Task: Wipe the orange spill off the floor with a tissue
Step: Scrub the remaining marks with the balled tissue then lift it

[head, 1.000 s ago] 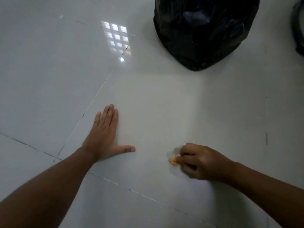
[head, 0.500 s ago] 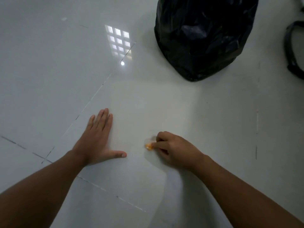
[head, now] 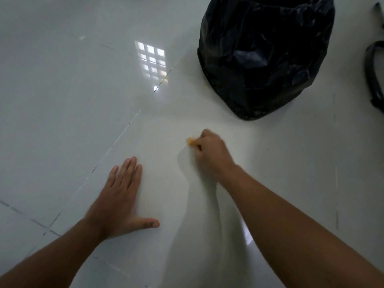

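Observation:
My right hand is closed around a small wad of tissue, stained orange, whose tip sticks out past my fingers and presses on the glossy white tiled floor. The hand is slightly blurred. My left hand lies flat on the floor to the left, fingers together and thumb spread out, holding nothing. No orange spill shows on the tiles around the tissue; anything under my right hand is hidden.
A black bin bag stands on the floor just beyond my right hand, at the upper right. A dark curved strap-like object lies at the right edge. A window reflection shines on the tiles.
My right hand has slid the orange tissue across the floor, leftward then away from me toward the bin bag. My left hand has stayed flat on the floor.

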Available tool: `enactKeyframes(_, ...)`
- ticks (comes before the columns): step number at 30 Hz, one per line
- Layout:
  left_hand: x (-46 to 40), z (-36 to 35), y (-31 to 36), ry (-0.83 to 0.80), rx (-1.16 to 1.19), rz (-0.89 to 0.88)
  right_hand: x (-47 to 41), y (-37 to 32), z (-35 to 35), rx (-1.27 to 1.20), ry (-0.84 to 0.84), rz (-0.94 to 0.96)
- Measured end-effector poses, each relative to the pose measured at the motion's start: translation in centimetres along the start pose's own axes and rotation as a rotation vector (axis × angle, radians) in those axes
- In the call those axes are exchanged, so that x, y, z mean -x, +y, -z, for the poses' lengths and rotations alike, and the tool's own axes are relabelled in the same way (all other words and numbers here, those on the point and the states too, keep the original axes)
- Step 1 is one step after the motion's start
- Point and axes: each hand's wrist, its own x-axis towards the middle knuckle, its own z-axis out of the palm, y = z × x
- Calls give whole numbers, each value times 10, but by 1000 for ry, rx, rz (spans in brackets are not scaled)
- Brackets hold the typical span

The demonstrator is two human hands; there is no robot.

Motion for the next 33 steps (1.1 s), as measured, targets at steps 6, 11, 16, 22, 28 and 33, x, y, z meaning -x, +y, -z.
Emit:
enactKeyframes(6,2,2,1,-48,-2,20,78,2,2,-115,-116,245)
enactKeyframes(11,2,0,-2,-16,-12,15,5,23,3,-26,95,-141)
enactKeyframes(16,3,2,2,-15,-20,23,44,-23,-16,-115,-133,179)
enactKeyframes(22,4,0,2,-18,-31,24,62,51,26,-94,-61,82)
enactKeyframes(28,4,-2,4,-28,-10,32,42,53,15,-53,67,-167)
enactKeyframes(33,2,1,1,-40,-10,42,111,15,-2,-199,-141,219)
